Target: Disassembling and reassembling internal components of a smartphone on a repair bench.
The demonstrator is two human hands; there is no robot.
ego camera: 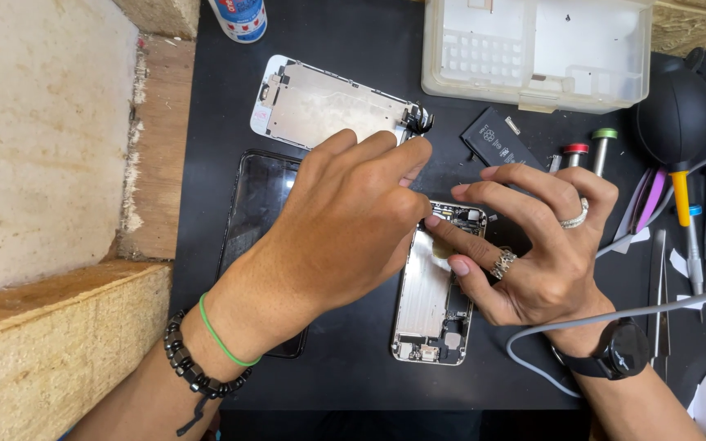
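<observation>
While the opened phone housing [433, 298] lies flat on the black work mat [345, 367], its long axis runs nearly straight away from the viewer, tilted slightly to the right at the far end; the connector end points toward the viewer. The left hand [345, 220] hovers over the housing's upper left corner with fingertips drawn together; whether they pinch anything cannot be told. The right hand [533, 245] rests against the housing's right edge, fingers spread, index fingertip touching the upper interior. The two hands meet at the housing's far end.

Left of the housing, touching or just beside it, lies a dark glass panel [259, 212], partly under the left wrist. Beyond it sits the detached display assembly [328, 106], metal back up. A black battery [504, 140] lies just beyond the right hand. Screwdrivers [602, 147], a black air blower [678, 114] and tweezers [659, 286] crowd the right side. A grey cable [614, 314] crosses the right wrist. Bare mat shows at the housing's near end.
</observation>
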